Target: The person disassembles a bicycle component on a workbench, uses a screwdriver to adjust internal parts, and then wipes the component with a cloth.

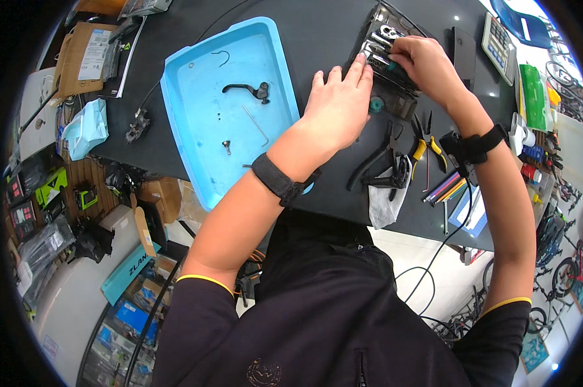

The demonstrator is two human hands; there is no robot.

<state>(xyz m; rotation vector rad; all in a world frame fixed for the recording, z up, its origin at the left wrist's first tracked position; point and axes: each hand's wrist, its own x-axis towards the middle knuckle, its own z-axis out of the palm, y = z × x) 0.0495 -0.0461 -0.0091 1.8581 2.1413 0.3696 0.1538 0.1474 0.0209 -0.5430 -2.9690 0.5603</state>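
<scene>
At the far side of the black table lies an open dark tool case (pixel 402 103) with shiny metal socket tools (pixel 376 57) in it. My left hand (pixel 338 106) is flat with fingers stretched out, its fingertips at the case's left edge. My right hand (pixel 427 68) reaches over the case with thumb and fingers pinched together; what lies between them is hidden, though something dark green shows by the thumb. A green round knob (pixel 376 104) sits beside my left hand. Left of it, a light blue tray (pixel 178 122) holds a black brake lever (pixel 246 90), a hex key (pixel 256 124) and a small bolt (pixel 226 147).
Nearer me lie black-handled cutters (pixel 373 158), yellow-handled pliers (pixel 420 152), a white cloth (pixel 382 205) and several coloured pencils (pixel 449 190). A calculator (pixel 500 48) rests at the far right. A cable runs down from my right wristband. Left are a light blue crumpled wrapper (pixel 87 131) and a cardboard box (pixel 79 58).
</scene>
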